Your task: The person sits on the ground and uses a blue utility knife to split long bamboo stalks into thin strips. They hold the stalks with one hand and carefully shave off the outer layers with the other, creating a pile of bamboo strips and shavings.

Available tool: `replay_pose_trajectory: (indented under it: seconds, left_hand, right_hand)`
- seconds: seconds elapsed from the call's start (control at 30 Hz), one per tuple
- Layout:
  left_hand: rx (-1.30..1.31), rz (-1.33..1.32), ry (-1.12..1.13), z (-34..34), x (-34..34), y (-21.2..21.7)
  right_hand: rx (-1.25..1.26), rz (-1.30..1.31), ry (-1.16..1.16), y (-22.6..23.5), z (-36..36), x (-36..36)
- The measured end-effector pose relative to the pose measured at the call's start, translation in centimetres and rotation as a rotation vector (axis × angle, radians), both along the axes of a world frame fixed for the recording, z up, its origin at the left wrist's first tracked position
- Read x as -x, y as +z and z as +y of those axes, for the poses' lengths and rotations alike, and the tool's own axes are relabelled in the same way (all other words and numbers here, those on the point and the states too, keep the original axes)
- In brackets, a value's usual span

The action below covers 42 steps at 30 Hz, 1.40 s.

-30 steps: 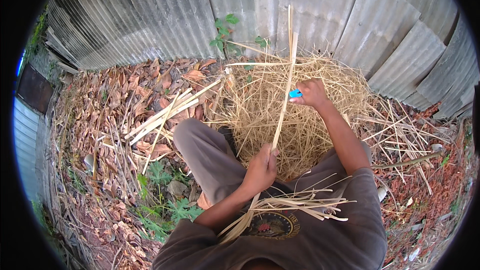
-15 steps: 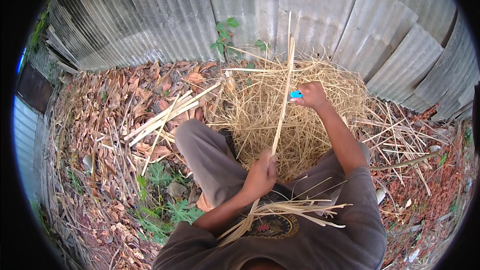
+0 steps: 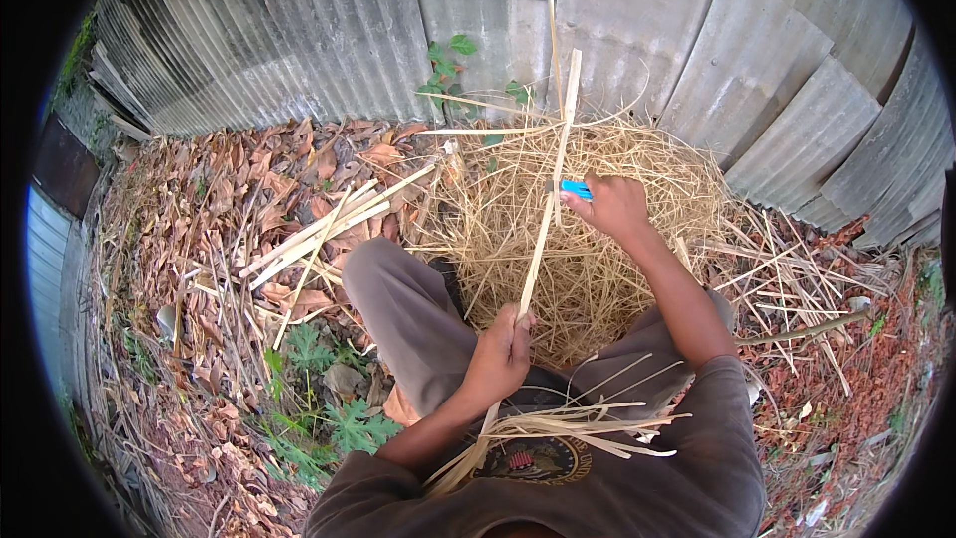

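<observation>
Dry bamboo strip (image 3: 543,239) runs upright over the straw pile (image 3: 588,229); left hand (image 3: 501,354) grips its lower end, right hand (image 3: 615,207) clamps a blue tool (image 3: 575,189) w/ it. Prob. light, stiff, splintery; hold low.

A long, pale bamboo strip (image 3: 543,239) stands nearly upright, leaning slightly right, its top end rising in front of the corrugated wall. The left hand (image 3: 501,354) grips it low down, and below that grip it runs on toward the lap. Its upper part looks split into thin slivers. A small blue-handled tool (image 3: 576,189), probably a knife, sits in the right hand (image 3: 617,207), pressed against the strip about halfway up. Only its bright blue end shows; the blade cannot be made out.
</observation>
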<state>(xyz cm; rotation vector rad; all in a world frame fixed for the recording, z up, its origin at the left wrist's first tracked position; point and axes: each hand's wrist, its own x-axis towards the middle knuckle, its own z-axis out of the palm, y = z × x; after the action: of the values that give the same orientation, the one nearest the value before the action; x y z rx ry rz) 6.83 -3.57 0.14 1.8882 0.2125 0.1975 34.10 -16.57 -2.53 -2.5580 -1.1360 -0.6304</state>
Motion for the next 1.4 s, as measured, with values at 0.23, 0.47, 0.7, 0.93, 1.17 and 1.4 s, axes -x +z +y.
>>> replay_pose_trajectory:
  seconds: [0.23,0.47,0.7,0.93,1.17,1.4]
  left_hand:
    - [-0.057,0.094,-0.088,-0.8,-0.3,0.3]
    - [-0.05,0.09,-0.12,-1.7,-0.3,-0.6]
    - [-0.045,0.129,-0.128,-2.5,-0.2,-0.6]
    - [-0.025,0.153,-0.089,-1.8,0.8,-1.0]
    - [0.028,0.11,-0.045,0.0,1.2,-1.7]
    - [-0.011,0.15,-0.079,-0.2,2.0,-0.3]
  right_hand:
    - [0.097,-0.139,0.16,-2.9,-2.1,-4.8]
    - [0.225,0.041,-0.046,-4.2,-4.4,-9.2]
    - [0.172,0.027,-0.008,-5.3,-4.4,-9.2]
    - [0.096,0.082,-0.024,-5.7,-2.3,-7.8]
    - [-0.531,1.827,0.1,0.4,1.7,-0.7]
    - [0.032,0.016,-0.139,-1.2,-0.8,-4.3]
